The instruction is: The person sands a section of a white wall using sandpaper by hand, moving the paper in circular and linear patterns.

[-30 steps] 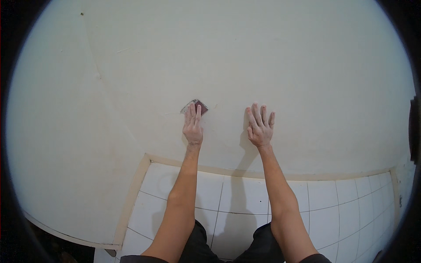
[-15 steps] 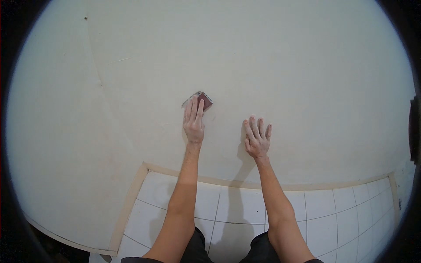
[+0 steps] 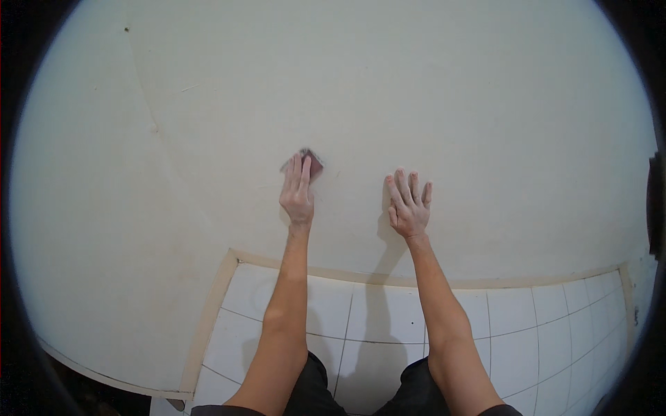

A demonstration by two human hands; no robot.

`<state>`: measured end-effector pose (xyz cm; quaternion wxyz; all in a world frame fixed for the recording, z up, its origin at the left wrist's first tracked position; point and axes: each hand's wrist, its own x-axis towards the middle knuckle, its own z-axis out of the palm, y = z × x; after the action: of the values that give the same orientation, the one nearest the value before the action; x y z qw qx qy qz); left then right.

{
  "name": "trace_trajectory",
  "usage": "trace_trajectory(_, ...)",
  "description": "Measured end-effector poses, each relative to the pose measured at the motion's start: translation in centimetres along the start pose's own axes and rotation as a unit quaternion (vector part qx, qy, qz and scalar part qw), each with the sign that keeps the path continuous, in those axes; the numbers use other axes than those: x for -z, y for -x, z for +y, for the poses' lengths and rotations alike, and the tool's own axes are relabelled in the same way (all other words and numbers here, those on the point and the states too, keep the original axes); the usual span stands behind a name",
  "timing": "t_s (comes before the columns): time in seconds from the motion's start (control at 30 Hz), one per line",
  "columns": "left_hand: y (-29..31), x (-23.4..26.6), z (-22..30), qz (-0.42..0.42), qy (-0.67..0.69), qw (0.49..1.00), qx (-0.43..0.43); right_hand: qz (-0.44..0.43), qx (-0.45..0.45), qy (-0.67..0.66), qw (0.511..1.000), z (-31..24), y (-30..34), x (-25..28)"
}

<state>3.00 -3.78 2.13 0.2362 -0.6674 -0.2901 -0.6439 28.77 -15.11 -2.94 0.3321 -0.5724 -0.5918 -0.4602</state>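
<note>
My left hand [image 3: 297,194] lies against a pale cream wall [image 3: 485,97], its fingers laid over a piece of reddish-brown sandpaper [image 3: 317,166]. The sandpaper is pressed to the wall, with a whitish, worn-looking edge at the top; most of it is covered by the fingers and slightly blurred. To the right, my right hand [image 3: 411,211] rests flat on the wall with fingers spread and nothing in it. Both hands look dusted with pale powder. A faint scratch mark [image 3: 338,175] shows on the wall just right of the sandpaper.
A small dark hole or nail [image 3: 127,30] marks the wall at upper left, above a faint vertical seam [image 3: 143,83]. Cream skirting [image 3: 472,283] borders the white tiled floor [image 3: 513,312] below. A dark object [image 3: 655,208] stands at the right rim.
My left hand has slid the sandpaper a little left and down along the wall. My right hand stays flat on the wall. The view has shifted slightly.
</note>
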Motion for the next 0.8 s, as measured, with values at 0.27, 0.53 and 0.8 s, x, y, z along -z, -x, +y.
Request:
trace_trajectory(0.27,-6.4,0.7,3.5,0.003,0.007,1.000,0.027,0.011,-0.003,-0.005,1.000,1.0,0.5,-0.1)
trace_trajectory(0.53,6.1,-0.3,0.3,-0.076,-0.007,0.996,0.047,-0.010,-0.007,-0.009,1.000,0.5,0.0,-0.6)
trace_trajectory(0.8,-4.0,-0.5,2.4,-0.026,0.036,0.998,0.045,0.017,-0.009,-0.019,1.000,1.0,0.7,-0.6)
